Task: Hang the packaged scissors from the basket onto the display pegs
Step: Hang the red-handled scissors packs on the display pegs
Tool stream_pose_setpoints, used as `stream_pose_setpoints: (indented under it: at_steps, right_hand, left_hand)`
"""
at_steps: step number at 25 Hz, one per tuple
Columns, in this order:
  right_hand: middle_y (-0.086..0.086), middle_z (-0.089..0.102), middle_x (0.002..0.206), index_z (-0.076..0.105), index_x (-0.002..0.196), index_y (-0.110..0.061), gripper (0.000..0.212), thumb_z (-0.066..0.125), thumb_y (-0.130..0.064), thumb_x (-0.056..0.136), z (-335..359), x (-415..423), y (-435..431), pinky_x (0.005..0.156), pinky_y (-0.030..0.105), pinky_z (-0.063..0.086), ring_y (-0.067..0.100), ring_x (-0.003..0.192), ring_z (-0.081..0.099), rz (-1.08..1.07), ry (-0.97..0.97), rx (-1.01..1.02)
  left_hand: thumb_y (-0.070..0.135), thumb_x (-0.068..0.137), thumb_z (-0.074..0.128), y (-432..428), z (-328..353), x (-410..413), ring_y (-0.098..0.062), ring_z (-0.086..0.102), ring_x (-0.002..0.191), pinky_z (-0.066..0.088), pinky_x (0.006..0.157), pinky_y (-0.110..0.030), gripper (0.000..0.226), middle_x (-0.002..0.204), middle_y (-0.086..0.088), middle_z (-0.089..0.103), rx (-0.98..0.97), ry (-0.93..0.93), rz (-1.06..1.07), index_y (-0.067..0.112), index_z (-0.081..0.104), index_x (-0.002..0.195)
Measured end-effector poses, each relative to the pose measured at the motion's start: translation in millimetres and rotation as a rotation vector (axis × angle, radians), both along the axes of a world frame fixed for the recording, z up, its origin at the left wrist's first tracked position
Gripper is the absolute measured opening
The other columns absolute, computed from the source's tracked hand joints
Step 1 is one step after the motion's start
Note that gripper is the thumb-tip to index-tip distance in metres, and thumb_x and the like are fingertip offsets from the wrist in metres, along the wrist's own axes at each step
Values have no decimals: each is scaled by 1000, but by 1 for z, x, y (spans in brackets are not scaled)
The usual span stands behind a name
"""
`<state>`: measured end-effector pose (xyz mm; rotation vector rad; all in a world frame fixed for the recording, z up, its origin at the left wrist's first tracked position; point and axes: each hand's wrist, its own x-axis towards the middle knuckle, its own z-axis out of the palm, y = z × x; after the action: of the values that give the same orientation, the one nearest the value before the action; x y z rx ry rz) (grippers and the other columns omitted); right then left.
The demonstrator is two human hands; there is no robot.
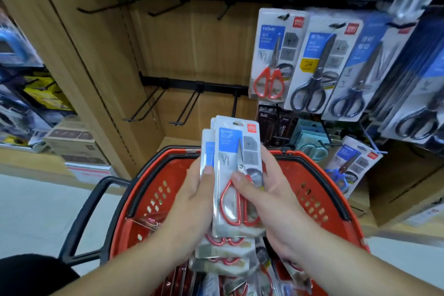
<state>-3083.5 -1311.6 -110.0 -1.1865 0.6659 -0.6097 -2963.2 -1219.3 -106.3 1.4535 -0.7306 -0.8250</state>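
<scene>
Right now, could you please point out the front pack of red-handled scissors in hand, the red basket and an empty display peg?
Front pack of red-handled scissors (229, 142): head view, blue label.
Red basket (165, 173): head view, left inner wall.
Empty display peg (189, 106): head view, mid-shaft, lower rail.

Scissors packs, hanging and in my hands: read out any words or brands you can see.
"HOME": blue panel of the hanging red-handled scissors pack.
"deli": its red corner logo, barely legible.
Held stack of scissors packs: headings blurred.
All other print: too small or blurred to read.
</scene>
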Motion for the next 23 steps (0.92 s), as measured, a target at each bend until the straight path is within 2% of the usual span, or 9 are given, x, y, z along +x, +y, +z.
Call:
stream_pose_setpoints:
  at_steps: [2,4,6,8,11,13,15,18,23]
  right_hand:
    - [-8,74,129,47,147,-47,65,70,-9,99,-1,3,2,106,42,54,15,121,70,-34,4,-19]
    - [-8,75,127,52,143,-44,62,71,-8,97,1,5,-5,107,47,54,16,119,71,-79,25,-67]
    - [-4,77,121,58,138,-38,54,71,-5,97,5,7,-15,102,57,56,22,112,74,-148,46,-105]
    - [1,79,115,61,135,-32,49,69,-3,96,9,7,-26,96,59,58,27,104,77,-226,41,-79]
    - [5,79,115,56,143,-30,55,68,-3,96,12,4,-36,97,54,57,27,105,77,-221,33,-67]
    - [5,78,119,53,147,-30,62,69,-2,94,14,5,-36,102,54,56,27,111,75,-190,37,-114]
    - [4,77,122,49,151,-31,68,71,-1,93,16,8,-34,100,53,58,25,114,74,-177,41,-179]
    - [-1,77,124,43,155,-34,74,70,0,95,27,10,-36,95,41,62,18,116,73,-214,28,-266]
    - [-12,65,142,44,140,-56,74,69,-1,98,60,1,-31,101,38,59,5,128,63,-389,26,-530]
  left_hand:
    - [38,115,34,-4,-1,5,5,65,121,49,105,-27,36,128,26,70,8,39,-44,53,55,139]
    - [31,115,40,-14,-4,10,-10,67,125,50,108,-39,36,132,15,72,12,143,-78,49,58,140]
    - [23,115,42,-21,-7,18,-25,72,119,55,101,-48,35,127,3,76,-7,176,-6,42,64,134]
    - [21,116,37,-24,-9,29,-25,73,114,57,98,-52,38,122,3,77,-29,111,55,42,65,130]
    - [26,115,37,-26,-12,42,-19,69,124,53,107,-53,36,132,10,72,-56,2,42,47,57,138]
    - [27,114,40,-27,-12,45,-14,66,128,53,108,-50,37,135,14,69,-70,-80,53,48,54,141]
    - [24,113,41,-29,-13,43,-7,62,130,53,108,-44,38,136,20,66,-77,-199,72,46,53,143]
    - [21,112,43,-31,-8,43,3,61,124,55,102,-29,39,129,26,65,-74,-264,135,42,54,143]
    - [22,112,44,-27,13,46,10,64,112,56,85,-12,35,117,33,67,-102,-260,176,35,55,143]
